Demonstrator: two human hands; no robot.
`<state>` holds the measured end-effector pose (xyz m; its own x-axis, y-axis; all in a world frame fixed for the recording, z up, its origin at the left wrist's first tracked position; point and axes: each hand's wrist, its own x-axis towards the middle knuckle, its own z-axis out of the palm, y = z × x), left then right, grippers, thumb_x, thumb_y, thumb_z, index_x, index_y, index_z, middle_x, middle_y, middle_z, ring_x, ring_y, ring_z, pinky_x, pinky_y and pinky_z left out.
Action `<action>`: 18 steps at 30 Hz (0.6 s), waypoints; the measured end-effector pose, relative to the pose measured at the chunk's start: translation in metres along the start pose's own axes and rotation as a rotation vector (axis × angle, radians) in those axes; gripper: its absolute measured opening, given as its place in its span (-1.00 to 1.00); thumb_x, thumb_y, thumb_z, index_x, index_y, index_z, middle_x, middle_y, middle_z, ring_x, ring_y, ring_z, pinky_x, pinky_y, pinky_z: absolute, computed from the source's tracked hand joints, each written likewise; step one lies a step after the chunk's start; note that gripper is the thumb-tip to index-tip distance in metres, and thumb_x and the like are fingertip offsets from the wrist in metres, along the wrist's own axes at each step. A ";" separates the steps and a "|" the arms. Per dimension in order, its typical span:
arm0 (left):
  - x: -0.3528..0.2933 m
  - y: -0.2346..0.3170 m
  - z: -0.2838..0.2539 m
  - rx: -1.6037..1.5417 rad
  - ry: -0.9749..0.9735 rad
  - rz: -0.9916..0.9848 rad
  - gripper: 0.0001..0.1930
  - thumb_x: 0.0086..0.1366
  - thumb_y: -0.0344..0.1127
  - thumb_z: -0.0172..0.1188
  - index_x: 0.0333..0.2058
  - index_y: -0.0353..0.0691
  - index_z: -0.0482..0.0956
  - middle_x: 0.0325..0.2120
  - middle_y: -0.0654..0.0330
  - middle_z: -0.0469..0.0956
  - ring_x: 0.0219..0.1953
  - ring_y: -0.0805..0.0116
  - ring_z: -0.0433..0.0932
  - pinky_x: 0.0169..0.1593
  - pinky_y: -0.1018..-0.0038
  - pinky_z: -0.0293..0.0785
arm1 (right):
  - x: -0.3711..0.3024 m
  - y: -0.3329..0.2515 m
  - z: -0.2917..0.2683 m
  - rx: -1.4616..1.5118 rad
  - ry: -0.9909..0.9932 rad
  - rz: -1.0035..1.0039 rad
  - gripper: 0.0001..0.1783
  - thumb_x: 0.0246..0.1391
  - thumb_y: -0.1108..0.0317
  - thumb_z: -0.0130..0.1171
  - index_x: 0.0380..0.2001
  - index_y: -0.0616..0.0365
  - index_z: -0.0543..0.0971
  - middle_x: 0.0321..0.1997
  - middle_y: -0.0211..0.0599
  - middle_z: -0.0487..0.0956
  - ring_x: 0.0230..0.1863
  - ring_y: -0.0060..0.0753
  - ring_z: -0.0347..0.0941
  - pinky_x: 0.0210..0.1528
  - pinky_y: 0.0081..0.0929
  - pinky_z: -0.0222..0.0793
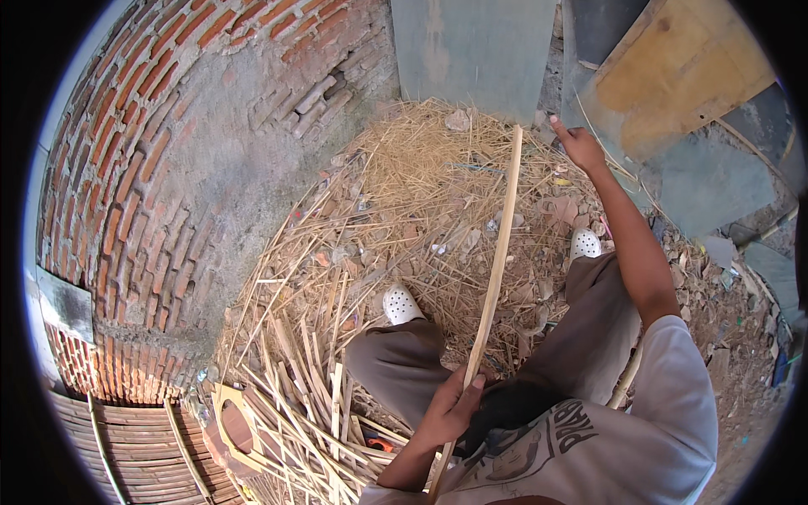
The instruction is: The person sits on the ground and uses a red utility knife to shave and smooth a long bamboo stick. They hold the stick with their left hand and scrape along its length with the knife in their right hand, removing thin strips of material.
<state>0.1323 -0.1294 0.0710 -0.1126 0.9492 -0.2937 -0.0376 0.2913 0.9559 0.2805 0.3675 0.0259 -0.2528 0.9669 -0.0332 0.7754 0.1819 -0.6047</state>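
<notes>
head view | left hand (454,408) gripped lower part of long bamboo strip (498,252) | strip ran up across lap, over straw pile (404,185) | right hand (579,145) stretched out near strip's top end, fingers loose, contact unclear

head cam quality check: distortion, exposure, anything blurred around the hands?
Head view: strong fisheye, with a black rim and the brick wall bowing toward the edge. Even daylight with soft shadows; the plywood sheet top right is brightest but not blown out. Left hand gripping the bamboo strip is sharp; right hand, reaching out near the strip's far end, is also clear. No motion blur visible.
</notes>
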 end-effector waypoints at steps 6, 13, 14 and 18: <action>0.037 0.036 -0.011 -0.124 0.044 -0.025 -0.61 0.51 -0.17 -0.25 0.17 -0.23 0.29 -0.70 0.30 0.35 -0.74 0.61 0.25 -0.66 0.71 0.15 | -0.056 -0.021 -0.005 -0.263 -0.501 -0.275 -0.12 0.11 -0.46 -0.14 -0.52 0.29 0.60 -0.44 0.05 0.56 -0.29 -0.10 0.55 -0.23 -0.14 0.38; 0.113 0.060 -0.015 -0.163 0.073 0.004 -0.67 0.52 -0.11 -0.22 0.02 -0.22 0.35 -0.62 0.33 0.31 -0.74 0.63 0.19 -0.67 0.69 0.18 | -0.143 -0.095 -0.001 0.025 -0.046 -0.621 -0.26 0.04 -0.41 0.03 -0.55 0.15 0.59 -0.69 -0.11 0.48 -0.54 0.02 0.48 -0.40 -0.14 0.39; 0.120 0.064 -0.014 -0.152 0.072 0.007 -0.67 0.51 -0.11 -0.22 0.01 -0.21 0.35 -0.62 0.34 0.29 -0.75 0.63 0.17 -0.67 0.69 0.16 | -0.148 -0.097 0.003 0.003 -0.014 -0.702 -0.28 0.02 -0.40 0.05 -0.55 0.13 0.60 -0.70 -0.13 0.49 -0.56 0.01 0.49 -0.42 -0.14 0.39; 0.133 0.074 -0.009 -0.102 0.095 0.023 -0.61 0.50 -0.05 -0.22 0.01 -0.24 0.38 -0.65 0.35 0.23 -0.75 0.60 0.18 -0.69 0.66 0.13 | -0.161 -0.106 0.008 -0.073 0.014 -0.901 -0.37 -0.04 -0.33 0.16 -0.58 0.11 0.56 -0.67 -0.18 0.51 -0.61 0.01 0.47 -0.47 -0.17 0.36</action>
<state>0.1055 0.0179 0.1029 -0.2081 0.9386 -0.2751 -0.1338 0.2513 0.9586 0.2341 0.1915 0.0894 -0.7754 0.4541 0.4387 0.3214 0.8819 -0.3448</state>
